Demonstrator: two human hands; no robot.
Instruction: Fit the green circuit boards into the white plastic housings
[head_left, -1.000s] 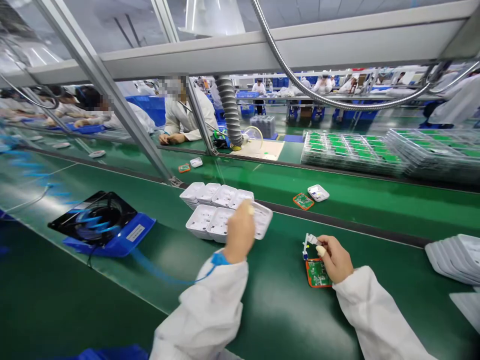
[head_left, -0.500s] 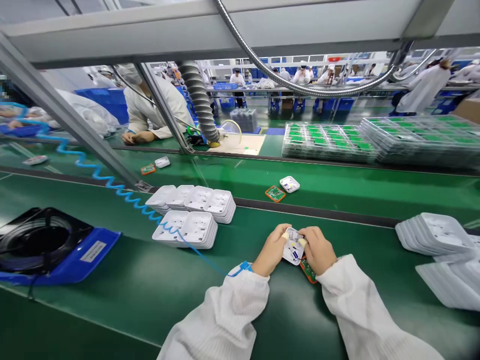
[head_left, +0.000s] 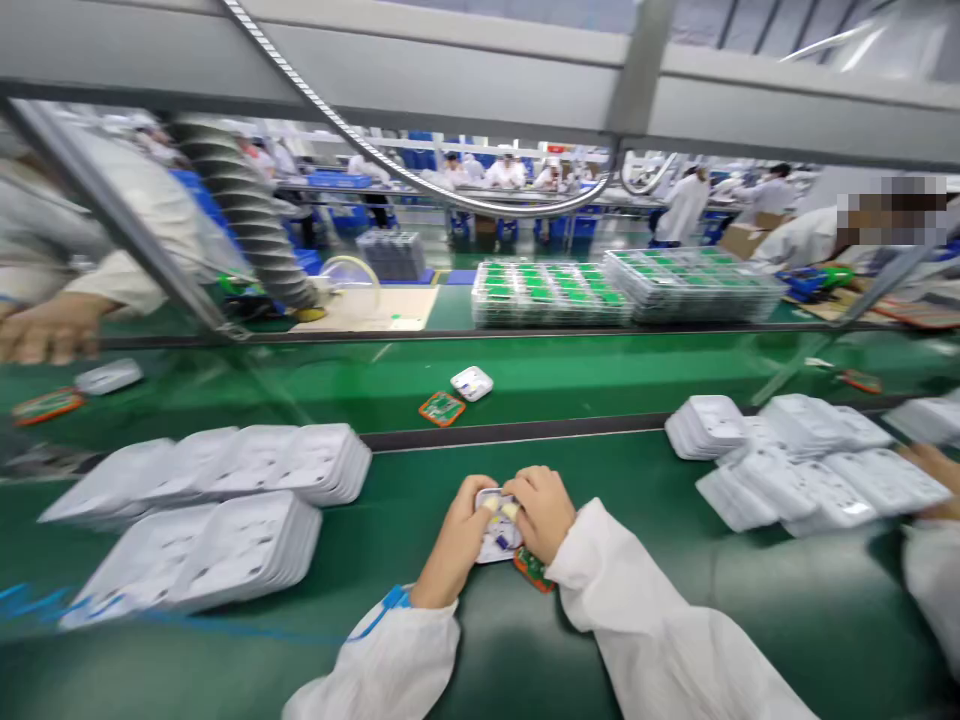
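A small white plastic housing (head_left: pixel 496 548), its inside facing up, is held between my two hands above the green bench. My left hand (head_left: pixel 455 538) grips its left side, with the thumb lying over the inside. My right hand (head_left: pixel 545 512) closes on its upper right part, thumb also pressed inside. Both thumbs wear pale yellow finger covers. A small dark blue part shows within the housing. Attached or lying by its lower right is a green circuit board (head_left: pixel 534 570) with an orange edge, partly under my right hand. A blue wrist strap (head_left: pixel 395 598) circles my left wrist.
White housings stand in stacks at left (head_left: pixel 255 545) and right (head_left: pixel 787 480). On the belt beyond lie another housing (head_left: pixel 472 383) and an orange-edged board (head_left: pixel 442 408). Trays of green boards (head_left: pixel 551 295) are stacked behind. A co-worker's hand (head_left: pixel 56 325) shows at far left, another person's sleeve at right.
The view has swung to the right, so the bench and stacks appear further left and more of the right side shows. Both hands keep hold of the housing, with slightly shifted fingers.
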